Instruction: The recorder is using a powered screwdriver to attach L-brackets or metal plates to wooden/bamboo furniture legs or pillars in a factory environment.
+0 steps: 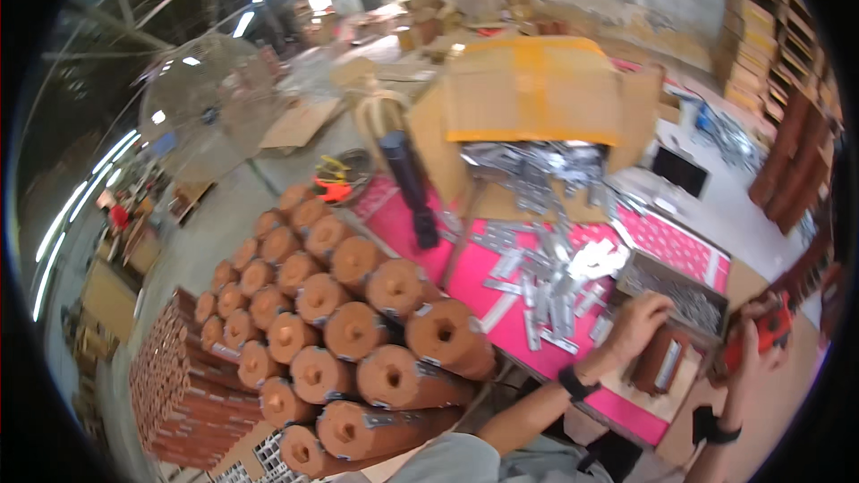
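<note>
My left hand [633,329] is at the near edge of a tray [633,275] of small metal pieces, probably screws. Its fingertips are drawn together; whatever may be between them is too small to make out. Just below lies a short reddish-brown block [651,360] with a metal plate [667,365] along its side, resting on a pale board [617,381]. To the right, my right hand [761,360] grips a red power tool [759,333], whose working end is hard to see. Loose flat metal plates [550,295] are strewn left of the tray on the pink table top [465,282].
A cardboard box [528,94] on its side spills metal plates at the table's back. Large brown cylinders [353,331] with holed ends are stacked at left, beside a pile of thinner brown rods [179,394]. A dark upright post [410,188] and a fan [210,107] stand beyond.
</note>
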`<move>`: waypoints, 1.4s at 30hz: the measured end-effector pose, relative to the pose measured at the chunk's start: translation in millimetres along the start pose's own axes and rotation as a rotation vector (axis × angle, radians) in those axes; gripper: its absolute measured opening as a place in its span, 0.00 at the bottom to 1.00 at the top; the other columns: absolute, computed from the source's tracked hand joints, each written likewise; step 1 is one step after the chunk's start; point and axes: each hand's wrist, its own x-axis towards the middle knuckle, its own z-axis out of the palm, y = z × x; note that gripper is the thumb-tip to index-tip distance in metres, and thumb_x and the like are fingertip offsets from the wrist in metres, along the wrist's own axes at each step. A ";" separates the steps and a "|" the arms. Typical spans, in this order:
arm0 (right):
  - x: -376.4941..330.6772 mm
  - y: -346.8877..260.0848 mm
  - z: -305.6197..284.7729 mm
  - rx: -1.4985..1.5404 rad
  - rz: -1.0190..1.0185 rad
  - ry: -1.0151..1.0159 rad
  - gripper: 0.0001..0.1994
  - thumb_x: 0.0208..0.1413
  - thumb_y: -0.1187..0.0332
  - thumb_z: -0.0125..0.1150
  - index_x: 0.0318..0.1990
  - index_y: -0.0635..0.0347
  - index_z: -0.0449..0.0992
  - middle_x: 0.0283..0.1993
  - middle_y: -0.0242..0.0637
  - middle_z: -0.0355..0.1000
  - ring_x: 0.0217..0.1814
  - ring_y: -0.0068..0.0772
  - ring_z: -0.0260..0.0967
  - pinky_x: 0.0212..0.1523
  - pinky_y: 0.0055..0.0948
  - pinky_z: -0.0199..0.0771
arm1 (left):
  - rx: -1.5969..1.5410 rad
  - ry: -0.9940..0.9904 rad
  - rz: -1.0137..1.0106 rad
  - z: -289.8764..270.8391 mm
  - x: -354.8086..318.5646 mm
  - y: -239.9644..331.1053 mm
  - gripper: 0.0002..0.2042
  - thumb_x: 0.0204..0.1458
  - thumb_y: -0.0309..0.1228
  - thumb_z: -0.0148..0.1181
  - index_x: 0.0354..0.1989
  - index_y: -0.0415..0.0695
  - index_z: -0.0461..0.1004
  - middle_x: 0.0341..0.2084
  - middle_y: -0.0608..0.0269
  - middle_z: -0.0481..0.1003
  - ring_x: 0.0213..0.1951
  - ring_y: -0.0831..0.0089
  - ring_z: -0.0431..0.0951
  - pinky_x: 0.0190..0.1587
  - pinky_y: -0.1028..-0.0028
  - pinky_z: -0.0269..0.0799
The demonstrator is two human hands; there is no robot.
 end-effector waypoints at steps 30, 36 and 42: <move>7.5 -36.6 77.4 0.182 -0.118 -0.227 0.10 0.51 0.72 0.66 0.39 0.66 0.73 0.30 0.29 0.73 0.31 0.16 0.68 0.33 0.21 0.73 | 0.167 -0.293 -0.192 -3.8 -26.7 43.4 0.16 0.49 0.22 0.63 0.48 0.40 0.75 0.36 0.54 0.78 0.40 0.63 0.80 0.44 0.67 0.73; 7.3 -37.5 78.2 0.192 -0.069 -0.249 0.16 0.48 0.69 0.68 0.44 0.63 0.72 0.31 0.32 0.73 0.32 0.19 0.65 0.36 0.25 0.71 | 0.151 -0.312 -0.195 -2.4 -23.3 46.5 0.15 0.49 0.22 0.62 0.47 0.40 0.75 0.36 0.54 0.78 0.39 0.63 0.80 0.42 0.67 0.73; 10.9 -24.5 84.3 0.125 -0.190 -0.206 0.11 0.50 0.73 0.66 0.40 0.64 0.73 0.34 0.29 0.73 0.35 0.16 0.68 0.36 0.21 0.71 | 0.220 -0.322 -0.102 -0.2 -15.9 41.0 0.14 0.48 0.22 0.63 0.45 0.41 0.76 0.34 0.55 0.78 0.38 0.61 0.79 0.42 0.66 0.74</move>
